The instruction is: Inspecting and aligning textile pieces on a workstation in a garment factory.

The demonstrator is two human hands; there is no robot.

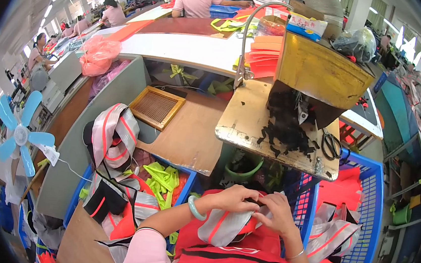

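A grey reflective fabric strip with a neon orange stripe (218, 227) hangs over my lap. My left hand (236, 199), with a pale bangle at the wrist, pinches its upper edge. Close beside it, my right hand (276, 213) is closed on the same strip, fingers curled near the left fingertips. The strip's folds hide part of what lies between the fingers. Beneath it spreads a red apron (254, 255) on my lap. More striped grey strips (118, 138) are heaped to the left, trailing down toward my left forearm.
Ahead stands a small wooden table (243, 107) bearing a yellow metal housing (324, 56), black scraps (287, 121) and scissors (331, 144). Blue crates (369, 197) with fabric flank me. A wood-framed mesh (157, 107) lies on brown board. A blue fan (21, 134) stands left. Other people work farther off.
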